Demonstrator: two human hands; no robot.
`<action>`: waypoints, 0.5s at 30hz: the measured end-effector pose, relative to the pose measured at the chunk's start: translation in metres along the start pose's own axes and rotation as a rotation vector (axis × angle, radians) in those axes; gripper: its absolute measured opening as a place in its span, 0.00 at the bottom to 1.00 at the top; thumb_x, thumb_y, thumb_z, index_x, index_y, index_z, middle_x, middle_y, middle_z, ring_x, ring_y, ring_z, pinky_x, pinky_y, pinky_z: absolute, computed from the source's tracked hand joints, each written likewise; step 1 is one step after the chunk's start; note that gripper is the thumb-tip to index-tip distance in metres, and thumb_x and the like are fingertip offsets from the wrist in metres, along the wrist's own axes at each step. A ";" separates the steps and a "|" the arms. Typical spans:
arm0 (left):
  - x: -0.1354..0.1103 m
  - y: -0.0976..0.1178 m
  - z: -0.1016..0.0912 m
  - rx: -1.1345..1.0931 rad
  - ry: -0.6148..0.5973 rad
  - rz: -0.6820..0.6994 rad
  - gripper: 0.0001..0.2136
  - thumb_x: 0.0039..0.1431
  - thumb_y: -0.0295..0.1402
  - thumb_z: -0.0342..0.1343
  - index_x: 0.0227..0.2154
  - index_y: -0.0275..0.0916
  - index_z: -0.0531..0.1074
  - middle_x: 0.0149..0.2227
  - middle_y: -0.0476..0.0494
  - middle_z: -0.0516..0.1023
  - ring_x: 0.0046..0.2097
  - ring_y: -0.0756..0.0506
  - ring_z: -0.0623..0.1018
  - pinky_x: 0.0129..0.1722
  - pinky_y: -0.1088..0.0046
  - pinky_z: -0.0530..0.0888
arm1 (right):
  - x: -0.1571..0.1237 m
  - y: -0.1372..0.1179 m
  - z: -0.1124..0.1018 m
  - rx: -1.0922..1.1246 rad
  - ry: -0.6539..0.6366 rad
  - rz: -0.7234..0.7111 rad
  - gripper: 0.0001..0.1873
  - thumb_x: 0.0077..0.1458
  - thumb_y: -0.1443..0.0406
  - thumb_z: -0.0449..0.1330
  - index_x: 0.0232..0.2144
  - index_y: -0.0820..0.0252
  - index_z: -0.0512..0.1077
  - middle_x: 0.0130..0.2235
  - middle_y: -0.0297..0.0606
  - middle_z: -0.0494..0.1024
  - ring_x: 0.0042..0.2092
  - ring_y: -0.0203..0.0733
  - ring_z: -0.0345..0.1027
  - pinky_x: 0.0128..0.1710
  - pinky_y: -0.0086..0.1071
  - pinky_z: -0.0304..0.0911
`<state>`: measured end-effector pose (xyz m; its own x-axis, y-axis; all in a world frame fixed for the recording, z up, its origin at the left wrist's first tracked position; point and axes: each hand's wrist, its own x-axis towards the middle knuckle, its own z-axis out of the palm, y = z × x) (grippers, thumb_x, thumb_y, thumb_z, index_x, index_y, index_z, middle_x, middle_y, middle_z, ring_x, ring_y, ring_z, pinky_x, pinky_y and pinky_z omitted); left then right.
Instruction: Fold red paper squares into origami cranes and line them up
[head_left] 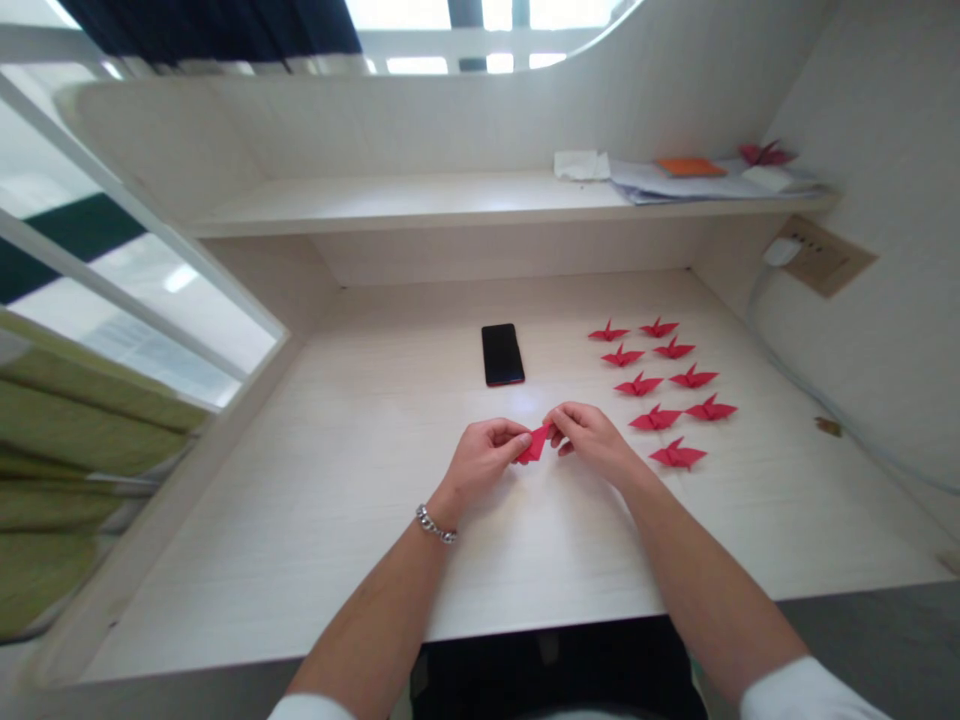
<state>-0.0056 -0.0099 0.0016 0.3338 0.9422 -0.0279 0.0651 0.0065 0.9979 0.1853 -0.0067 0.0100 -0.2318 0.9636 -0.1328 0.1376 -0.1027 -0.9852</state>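
A small folded piece of red paper (535, 446) is held between my two hands, over the near middle of the desk. My left hand (489, 452) pinches its left side, thumb on top. At its upper right corner, my right hand (583, 436) grips the paper between thumb and fingertips. Part of the paper is hidden under my left thumb and fingers. To the right of my hands, several red paper cranes (655, 418) stand in two rough columns, with one more crane (679, 455) nearest to me.
A black phone (502, 354) lies beyond my hands on the pale desk (337, 450). The shelf (420, 200) behind carries papers (652, 185), an orange piece (690, 167) and a darker red folded paper (766, 154). A white plug (781, 251) with its cable sits in the right wall socket.
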 end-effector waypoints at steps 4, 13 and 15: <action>-0.001 0.000 -0.001 -0.052 -0.013 0.015 0.14 0.52 0.37 0.62 0.37 0.32 0.77 0.32 0.37 0.81 0.32 0.46 0.78 0.33 0.71 0.75 | 0.003 0.006 0.003 0.011 0.007 -0.018 0.16 0.52 0.54 0.60 0.28 0.62 0.70 0.25 0.34 0.73 0.26 0.34 0.67 0.26 0.28 0.64; -0.001 0.000 0.003 -0.061 0.008 0.035 0.16 0.51 0.35 0.63 0.42 0.34 0.77 0.36 0.37 0.81 0.35 0.44 0.80 0.37 0.67 0.77 | 0.007 0.009 0.005 0.098 0.055 -0.015 0.21 0.53 0.49 0.57 0.28 0.63 0.72 0.23 0.34 0.72 0.25 0.34 0.65 0.24 0.27 0.63; -0.001 -0.001 0.005 -0.038 0.081 0.042 0.15 0.54 0.38 0.60 0.42 0.35 0.77 0.34 0.38 0.82 0.33 0.45 0.80 0.35 0.68 0.77 | 0.005 0.009 0.010 0.061 0.067 -0.042 0.21 0.53 0.49 0.57 0.34 0.63 0.73 0.26 0.35 0.74 0.26 0.35 0.67 0.25 0.28 0.64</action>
<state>-0.0016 -0.0120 -0.0001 0.2581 0.9660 0.0169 0.0167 -0.0219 0.9996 0.1752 -0.0049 -0.0005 -0.1713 0.9815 -0.0857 0.0696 -0.0747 -0.9948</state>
